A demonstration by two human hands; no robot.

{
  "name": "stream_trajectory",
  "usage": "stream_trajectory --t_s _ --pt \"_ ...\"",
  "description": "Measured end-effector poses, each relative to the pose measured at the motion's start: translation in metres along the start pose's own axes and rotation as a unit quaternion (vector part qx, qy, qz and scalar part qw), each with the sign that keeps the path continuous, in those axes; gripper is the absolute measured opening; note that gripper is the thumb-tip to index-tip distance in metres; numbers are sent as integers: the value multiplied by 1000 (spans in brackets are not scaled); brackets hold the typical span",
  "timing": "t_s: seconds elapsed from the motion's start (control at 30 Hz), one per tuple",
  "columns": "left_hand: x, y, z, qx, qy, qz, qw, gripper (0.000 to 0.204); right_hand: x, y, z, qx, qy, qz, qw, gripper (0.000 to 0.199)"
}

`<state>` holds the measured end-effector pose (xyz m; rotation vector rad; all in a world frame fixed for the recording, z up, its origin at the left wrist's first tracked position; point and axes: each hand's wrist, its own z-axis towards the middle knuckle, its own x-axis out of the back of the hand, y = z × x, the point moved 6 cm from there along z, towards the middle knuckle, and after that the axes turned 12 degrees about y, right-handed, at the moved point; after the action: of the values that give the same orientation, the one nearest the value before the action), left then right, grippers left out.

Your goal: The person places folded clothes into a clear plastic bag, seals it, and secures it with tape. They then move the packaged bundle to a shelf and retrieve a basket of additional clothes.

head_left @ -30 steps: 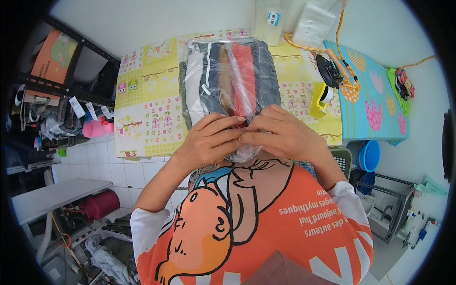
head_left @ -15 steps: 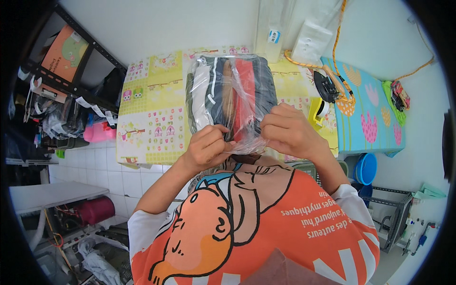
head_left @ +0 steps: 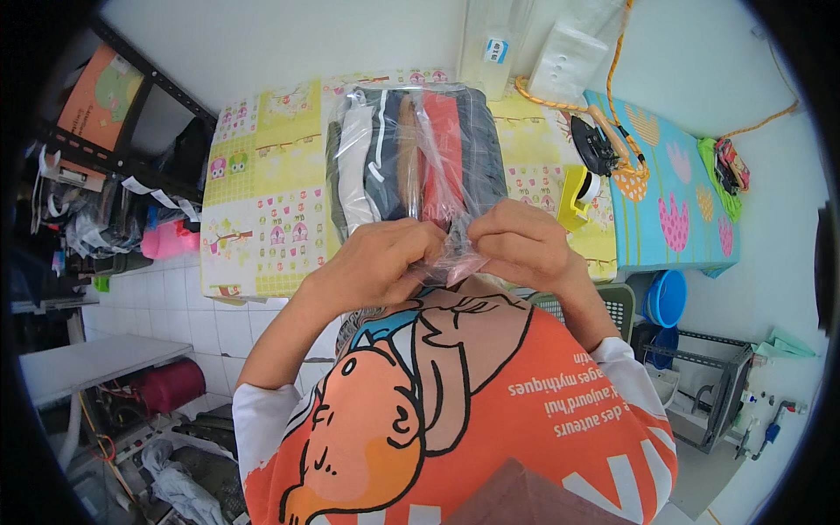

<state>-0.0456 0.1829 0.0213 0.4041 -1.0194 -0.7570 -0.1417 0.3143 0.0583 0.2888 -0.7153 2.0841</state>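
Observation:
A clear plastic bag point(head_left: 455, 229) lies on the table's front part, filled with folded clothes point(head_left: 442, 144) in dark, white, brown and red stripes of fabric. Its gathered mouth hangs at the near edge, close to my body. My left hand point(head_left: 385, 258) is closed on the bag's mouth from the left, fingers curled. From the right, my right hand point(head_left: 523, 245) pinches the same bunched plastic. The two hands are a short gap apart, with crumpled film between them. What the fingertips grip exactly is partly hidden by the knuckles.
The table point(head_left: 262, 184) has a patterned yellow cloth. At right are a yellow tape dispenser point(head_left: 576, 197), a black iron point(head_left: 595, 149) with an orange cord, and a blue-clothed board point(head_left: 674, 192). Blue buckets point(head_left: 667, 297) and a green basket point(head_left: 619, 306) stand below. Shelving point(head_left: 131, 166) is at left.
Both hands have drawn closer together at the bag's mouth, bunching the plastic more tightly. My left hand has shifted up and over the film. The bag appears slightly left of before.

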Motion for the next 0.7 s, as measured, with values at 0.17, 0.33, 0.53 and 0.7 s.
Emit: stream_trajectory --t_s 0.17,0.33,0.53,0.7 --pt "18 14 -3 7 226 36 973 44 0 -3 1 -8 36 67 997 28" --pt "3 9 -15 -43 136 155 978 46 -5 -1 -2 16 30 90 995 33" --pt "-9 6 -30 -96 33 104 989 34 2 24 -22 -81 142 140 977 76" --pt "-22 9 -25 -104 -23 166 980 32 -17 58 -38 -112 162 238 951 99"
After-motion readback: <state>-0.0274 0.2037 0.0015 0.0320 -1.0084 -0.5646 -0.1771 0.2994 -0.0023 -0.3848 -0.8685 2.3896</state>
